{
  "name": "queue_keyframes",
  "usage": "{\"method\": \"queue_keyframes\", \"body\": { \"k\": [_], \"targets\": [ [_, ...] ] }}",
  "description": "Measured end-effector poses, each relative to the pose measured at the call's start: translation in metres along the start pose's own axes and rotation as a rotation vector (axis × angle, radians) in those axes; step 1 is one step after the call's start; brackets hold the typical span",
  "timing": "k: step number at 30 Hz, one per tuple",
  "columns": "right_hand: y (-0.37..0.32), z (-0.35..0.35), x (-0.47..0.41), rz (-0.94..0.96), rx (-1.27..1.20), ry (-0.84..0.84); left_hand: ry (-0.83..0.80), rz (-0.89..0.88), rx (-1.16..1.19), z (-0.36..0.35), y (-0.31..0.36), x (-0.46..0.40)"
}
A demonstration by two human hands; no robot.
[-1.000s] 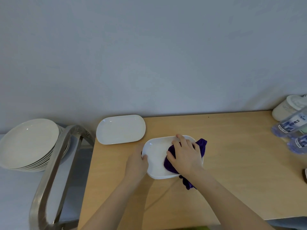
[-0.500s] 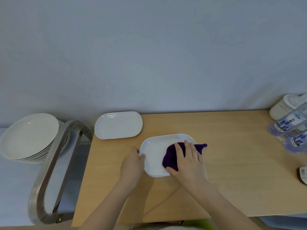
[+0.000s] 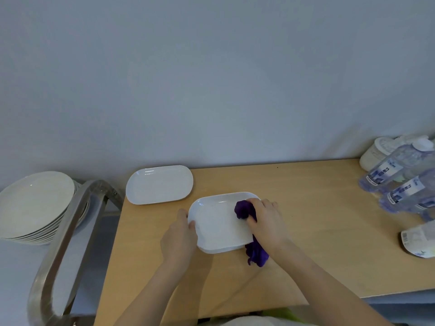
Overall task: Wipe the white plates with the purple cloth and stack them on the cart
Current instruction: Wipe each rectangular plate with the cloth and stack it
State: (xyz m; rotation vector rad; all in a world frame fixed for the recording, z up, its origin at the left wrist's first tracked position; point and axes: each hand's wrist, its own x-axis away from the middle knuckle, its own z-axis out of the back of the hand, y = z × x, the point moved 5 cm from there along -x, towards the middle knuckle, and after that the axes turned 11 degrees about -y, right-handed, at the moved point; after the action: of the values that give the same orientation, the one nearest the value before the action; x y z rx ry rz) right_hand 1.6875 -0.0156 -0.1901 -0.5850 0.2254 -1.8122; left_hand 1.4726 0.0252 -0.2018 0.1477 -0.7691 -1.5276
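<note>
The wooden table [image 3: 306, 231] carries the work, and the cart [image 3: 70, 231] stands off beyond the left hand's knuckles, its metal handle curving up beside a stack of round plates [image 3: 35, 203] already resting there. Past the fingertips of both hands, toward the wall, a second oblong plate [image 3: 159, 184] lies flat on the table, apart from the one being handled. Between the two hands sits the oblong plate being wiped [image 3: 219, 224]. The left hand [image 3: 180, 238] steadies it, fingers curled against the left rim with the thumb over the edge. The right hand [image 3: 268, 222] has its fingers curled round the purple cloth [image 3: 244, 209], bunching it against the plate's right end; a loose tail of the cloth hangs out below the palm onto the table. Well beyond the right hand's knuckles lie water bottles [image 3: 400, 184] and a white jar [image 3: 376, 151].

The step in hand looks like wiping this plate, with one more apparently waiting. The next move probably calls for sweeping the cloth toward the left fingers to cover the bare surface, then lifting the plate leftward onto the cart without clipping the handle.
</note>
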Motion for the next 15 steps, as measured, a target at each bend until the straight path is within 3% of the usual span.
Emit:
{"method": "queue_keyframes", "body": {
  "k": [7,15],
  "targets": [
    [-0.011,0.006,-0.006,0.009,-0.172,0.076,-0.054,-0.082,0.421,0.013,0.013,-0.001],
    [-0.047,-0.008,-0.025,0.041,-0.194,0.037,-0.129,-0.095,0.656,0.008,0.008,0.003]
  ]
}}
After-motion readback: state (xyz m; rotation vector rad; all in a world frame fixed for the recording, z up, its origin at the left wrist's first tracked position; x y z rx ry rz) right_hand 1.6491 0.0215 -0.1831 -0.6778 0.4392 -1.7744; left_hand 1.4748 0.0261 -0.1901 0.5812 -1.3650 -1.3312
